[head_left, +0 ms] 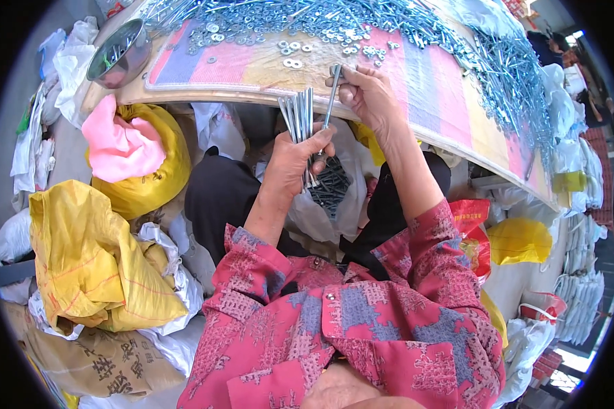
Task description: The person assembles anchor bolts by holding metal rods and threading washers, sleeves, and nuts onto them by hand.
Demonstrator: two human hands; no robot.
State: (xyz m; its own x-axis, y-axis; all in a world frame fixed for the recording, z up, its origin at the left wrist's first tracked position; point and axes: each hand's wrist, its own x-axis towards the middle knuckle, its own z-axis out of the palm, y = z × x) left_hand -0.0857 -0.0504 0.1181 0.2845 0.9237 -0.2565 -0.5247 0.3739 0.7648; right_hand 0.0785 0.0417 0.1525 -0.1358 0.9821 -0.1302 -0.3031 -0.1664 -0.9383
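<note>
My left hand (pixel 295 155) is closed around a bundle of long silvery bolts (pixel 297 116), which stand upright and fan out a little above the fist. One more long bolt (pixel 332 95) leans up to the right from the left thumb and fingertips. My right hand (pixel 372 95) pinches near the upper end of that bolt, where a small dark ring or nut shows; its exact kind is hidden by the fingers. Below the left hand, an open white plastic bag (pixel 303 218) between the knees holds many dark bolts (pixel 331 187).
On the striped tabletop (pixel 252 71) lie loose washers (pixel 293 63) and a long heap of bolts (pixel 416 27) along the far side. A metal bowl (pixel 119 58) sits at the left corner. Yellow sacks (pixel 82 252) and a pink cloth (pixel 123 143) lie left; a red bag (pixel 472 232) is right.
</note>
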